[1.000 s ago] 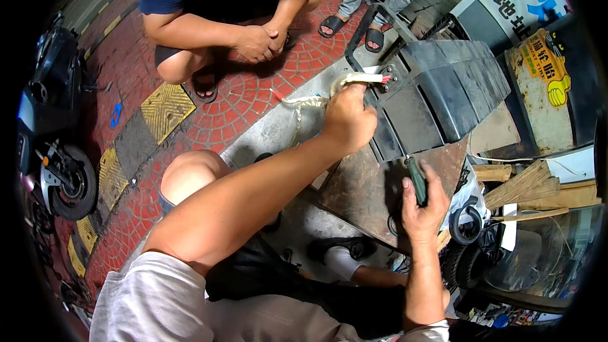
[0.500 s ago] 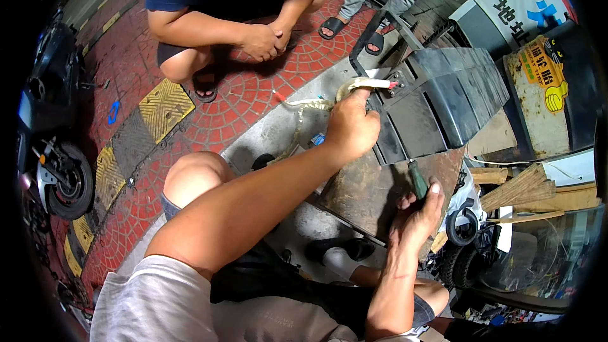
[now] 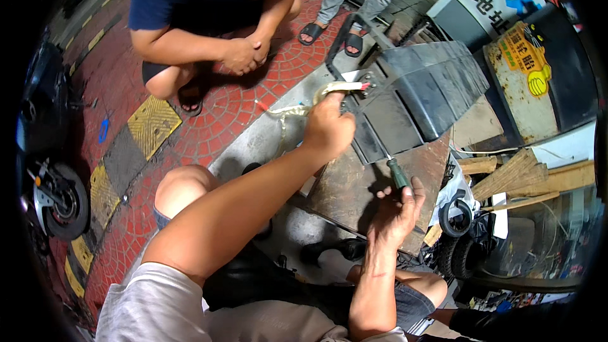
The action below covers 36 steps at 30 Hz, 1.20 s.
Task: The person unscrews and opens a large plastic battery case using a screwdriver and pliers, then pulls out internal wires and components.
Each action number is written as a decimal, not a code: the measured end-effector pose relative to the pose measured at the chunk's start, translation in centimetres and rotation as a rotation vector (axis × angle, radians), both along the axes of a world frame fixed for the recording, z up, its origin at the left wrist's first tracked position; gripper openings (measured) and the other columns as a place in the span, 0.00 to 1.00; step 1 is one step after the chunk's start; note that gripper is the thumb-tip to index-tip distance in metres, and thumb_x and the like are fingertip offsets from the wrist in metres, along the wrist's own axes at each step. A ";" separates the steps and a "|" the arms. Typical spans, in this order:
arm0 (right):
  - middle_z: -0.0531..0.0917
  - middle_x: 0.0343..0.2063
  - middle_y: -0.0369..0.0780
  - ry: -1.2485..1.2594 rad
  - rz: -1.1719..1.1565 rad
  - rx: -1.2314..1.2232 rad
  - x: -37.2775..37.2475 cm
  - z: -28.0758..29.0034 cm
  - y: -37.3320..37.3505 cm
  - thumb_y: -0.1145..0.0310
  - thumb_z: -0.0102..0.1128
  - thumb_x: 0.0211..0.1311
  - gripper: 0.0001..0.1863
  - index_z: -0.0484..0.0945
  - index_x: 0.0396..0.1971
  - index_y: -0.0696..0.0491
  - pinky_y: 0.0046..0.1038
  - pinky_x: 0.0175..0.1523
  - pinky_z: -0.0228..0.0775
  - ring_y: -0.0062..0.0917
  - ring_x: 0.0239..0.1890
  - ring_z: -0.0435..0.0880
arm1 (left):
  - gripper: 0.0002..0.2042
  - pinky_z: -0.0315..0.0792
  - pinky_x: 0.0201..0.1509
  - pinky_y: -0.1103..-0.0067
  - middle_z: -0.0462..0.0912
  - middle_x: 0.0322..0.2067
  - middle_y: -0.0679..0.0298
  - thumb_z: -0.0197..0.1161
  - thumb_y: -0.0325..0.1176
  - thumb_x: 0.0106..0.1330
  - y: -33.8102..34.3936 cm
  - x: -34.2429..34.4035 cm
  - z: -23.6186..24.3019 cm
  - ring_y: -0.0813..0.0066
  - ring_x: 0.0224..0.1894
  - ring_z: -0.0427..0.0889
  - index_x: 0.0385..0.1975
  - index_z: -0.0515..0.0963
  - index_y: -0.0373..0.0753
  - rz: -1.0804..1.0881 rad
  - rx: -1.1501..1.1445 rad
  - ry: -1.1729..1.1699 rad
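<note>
Your right grip [image 3: 394, 215] is loosely pinching the butt end of a green-handled screwdriver [image 3: 398, 175], with the fingers bent rather than clenched. Your left grip [image 3: 329, 125] is curled, its back toward the camera, so I cannot tell whether it clasps the pale sleeved cable [image 3: 345, 85] or just bears on the edge of the black casing [image 3: 415, 101].

Judge the screwdriver as light and rigid; its handle could slip round under fingertips alone, so hold it around the thick middle, in line with the shaft. Treat the casing as stiff, bulky and probably heavy, with a dusty face that may feel slick; opposite edges look like the safest hold. Expect the cable to be bendy, and its red wire ends [image 3: 365, 86] to be the delicate part, so take it by the sleeve, behind them.

From your right grip, the screwdriver points toward 11 o'clock, its tip meeting the casing's near edge. The casing's bulk lies at 12 o'clock from that grip, over the brown table [image 3: 342, 193], and about 3 o'clock from your left grip, just beside it. The cable bends over your left knuckles: its red ends point away at 1 o'clock, and a frayed length trails toward 10 o'clock.
</note>
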State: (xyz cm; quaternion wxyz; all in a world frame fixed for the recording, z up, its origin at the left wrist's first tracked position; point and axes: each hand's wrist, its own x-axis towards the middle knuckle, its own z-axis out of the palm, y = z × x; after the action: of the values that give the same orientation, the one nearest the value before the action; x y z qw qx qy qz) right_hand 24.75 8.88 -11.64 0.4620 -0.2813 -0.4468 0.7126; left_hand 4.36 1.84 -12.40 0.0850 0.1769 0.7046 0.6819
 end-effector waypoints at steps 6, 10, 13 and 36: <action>0.78 0.21 0.35 -0.229 0.012 0.025 0.3 1.1 0.2 0.48 0.51 0.86 0.28 0.80 0.56 0.62 0.23 0.32 0.71 0.19 0.22 0.75 | 0.23 0.78 0.57 0.54 0.86 0.45 0.34 0.57 0.30 0.65 -0.2 -0.4 -1.5 0.33 0.51 0.85 0.60 0.81 0.33 -0.036 -0.010 0.095; 0.78 0.34 0.38 -0.006 -0.133 0.131 -0.7 -1.0 0.1 0.57 0.60 0.81 0.21 0.74 0.60 0.58 0.26 0.35 0.71 0.23 0.28 0.77 | 0.22 0.79 0.50 0.52 0.85 0.41 0.34 0.57 0.29 0.64 0.0 -0.1 -1.0 0.31 0.46 0.85 0.59 0.80 0.33 -0.004 -0.038 0.253; 0.78 0.39 0.38 0.016 -0.026 -0.060 -0.5 -0.3 0.8 0.65 0.63 0.77 0.19 0.72 0.60 0.58 0.27 0.36 0.71 0.25 0.31 0.78 | 0.21 0.79 0.49 0.52 0.85 0.41 0.34 0.58 0.29 0.63 0.2 -1.0 -0.7 0.30 0.45 0.84 0.57 0.80 0.32 -0.008 -0.046 0.290; 0.78 0.37 0.35 -0.236 -0.143 0.230 -0.2 -3.6 1.7 0.68 0.60 0.79 0.12 0.77 0.57 0.51 0.23 0.36 0.71 0.20 0.31 0.75 | 0.32 0.80 0.56 0.57 0.88 0.44 0.35 0.62 0.35 0.63 -0.6 0.5 1.2 0.39 0.51 0.89 0.72 0.74 0.45 -0.028 -0.263 -0.022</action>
State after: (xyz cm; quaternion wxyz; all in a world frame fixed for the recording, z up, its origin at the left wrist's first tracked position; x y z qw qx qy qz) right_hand 24.51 10.59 -15.24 0.4850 -0.3393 -0.5552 0.5843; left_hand 4.89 1.29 -11.18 0.1249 0.1666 0.7844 0.5842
